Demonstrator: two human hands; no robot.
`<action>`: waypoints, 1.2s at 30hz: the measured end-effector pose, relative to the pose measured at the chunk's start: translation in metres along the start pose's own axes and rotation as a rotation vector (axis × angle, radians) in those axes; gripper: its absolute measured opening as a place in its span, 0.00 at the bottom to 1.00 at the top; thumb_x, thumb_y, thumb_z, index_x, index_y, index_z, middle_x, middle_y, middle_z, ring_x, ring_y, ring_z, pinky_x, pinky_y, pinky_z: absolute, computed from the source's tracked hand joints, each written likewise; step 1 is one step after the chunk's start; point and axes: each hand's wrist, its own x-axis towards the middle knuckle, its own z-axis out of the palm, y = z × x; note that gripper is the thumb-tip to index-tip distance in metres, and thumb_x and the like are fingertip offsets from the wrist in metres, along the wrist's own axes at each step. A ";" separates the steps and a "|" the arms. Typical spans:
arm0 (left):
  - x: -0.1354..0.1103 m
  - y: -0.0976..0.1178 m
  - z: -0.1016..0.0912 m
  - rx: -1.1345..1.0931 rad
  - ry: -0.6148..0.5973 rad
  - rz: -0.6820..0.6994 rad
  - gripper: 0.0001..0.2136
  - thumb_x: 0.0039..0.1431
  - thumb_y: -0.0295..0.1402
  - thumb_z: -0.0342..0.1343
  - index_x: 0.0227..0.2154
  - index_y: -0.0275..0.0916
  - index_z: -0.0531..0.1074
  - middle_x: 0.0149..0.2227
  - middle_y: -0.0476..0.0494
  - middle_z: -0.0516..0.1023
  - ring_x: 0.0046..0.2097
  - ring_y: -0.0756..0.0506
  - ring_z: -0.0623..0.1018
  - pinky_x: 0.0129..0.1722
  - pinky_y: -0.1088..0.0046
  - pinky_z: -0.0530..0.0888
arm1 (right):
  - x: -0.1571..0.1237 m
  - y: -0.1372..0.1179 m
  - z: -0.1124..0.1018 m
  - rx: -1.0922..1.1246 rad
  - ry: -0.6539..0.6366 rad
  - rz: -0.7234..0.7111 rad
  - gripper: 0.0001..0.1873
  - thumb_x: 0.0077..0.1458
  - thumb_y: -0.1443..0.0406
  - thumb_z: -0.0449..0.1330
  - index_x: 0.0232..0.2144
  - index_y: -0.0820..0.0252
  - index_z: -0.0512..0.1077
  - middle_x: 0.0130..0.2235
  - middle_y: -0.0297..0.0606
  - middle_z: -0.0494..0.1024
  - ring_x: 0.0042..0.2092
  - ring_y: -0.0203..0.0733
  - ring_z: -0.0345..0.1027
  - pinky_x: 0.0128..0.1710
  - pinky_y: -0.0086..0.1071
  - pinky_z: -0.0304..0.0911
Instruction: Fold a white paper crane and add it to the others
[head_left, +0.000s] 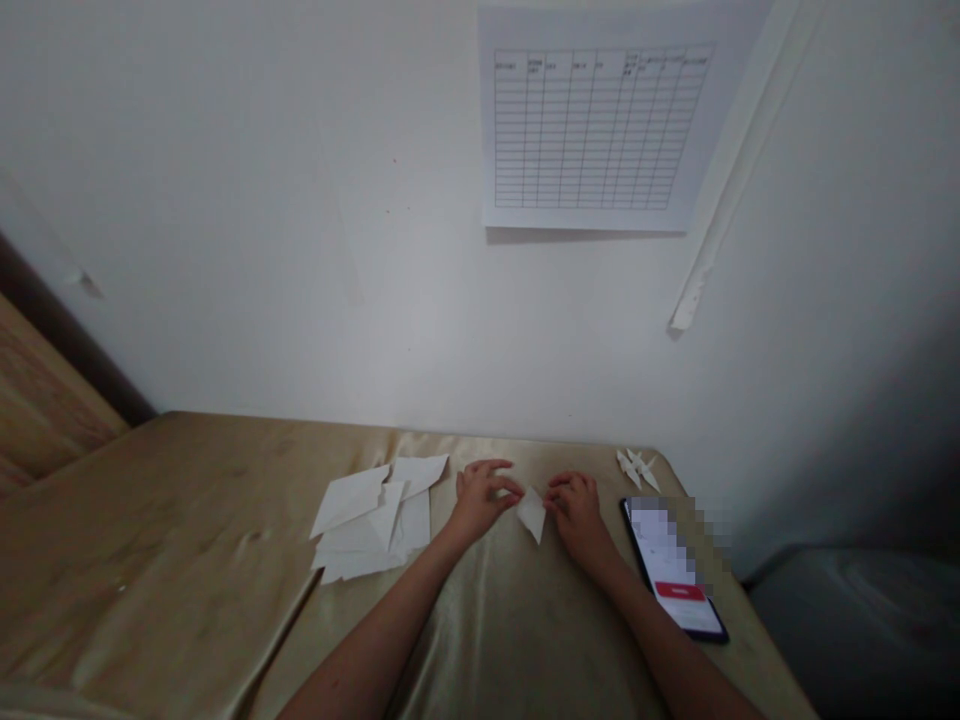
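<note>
Left hand [480, 497] and right hand [577, 507] are pinching a small diamond-shaped paper [532, 515] between them, the left at its left corner and the right at its right edge, with their fingertips nearly closed and the other fingers curving loosely. Whether the paper is touching the counter [480, 640] cannot be told. On the wall [300, 200], a sheet [600, 130] is displaying a printed grid, its headings along the top being too small to read. Beside the right forearm, a phone [670, 565] is lying face up, its screen glowing; a red bar [680, 591] is carrying pale lettering, also too small to read, and blocky pixels are covering part of the display. Pointed white paper pieces [643, 470] are lying beyond the phone, while loose paper sheets [356, 535] are overlapping left of the left hand.
</note>
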 end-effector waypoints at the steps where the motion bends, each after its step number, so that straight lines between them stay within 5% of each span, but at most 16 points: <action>1: 0.000 0.000 -0.001 0.006 -0.024 -0.006 0.06 0.52 0.33 0.68 0.32 0.53 0.83 0.57 0.53 0.76 0.61 0.37 0.67 0.64 0.48 0.57 | 0.000 0.001 0.000 0.000 0.008 0.001 0.08 0.58 0.68 0.56 0.33 0.57 0.76 0.46 0.45 0.75 0.54 0.50 0.61 0.56 0.46 0.58; 15: -0.002 0.005 -0.006 0.021 -0.165 -0.066 0.06 0.52 0.36 0.69 0.33 0.57 0.83 0.60 0.54 0.73 0.64 0.34 0.61 0.65 0.35 0.44 | -0.002 0.007 0.005 0.006 0.024 0.038 0.07 0.59 0.67 0.56 0.33 0.56 0.75 0.46 0.44 0.74 0.54 0.51 0.61 0.55 0.46 0.58; 36: -0.006 0.004 0.009 0.059 -0.106 -0.034 0.02 0.54 0.37 0.67 0.31 0.50 0.81 0.57 0.51 0.76 0.64 0.35 0.63 0.63 0.33 0.41 | -0.005 0.002 0.010 -0.095 -0.089 0.050 0.05 0.56 0.67 0.59 0.34 0.55 0.76 0.46 0.43 0.75 0.54 0.51 0.61 0.55 0.44 0.56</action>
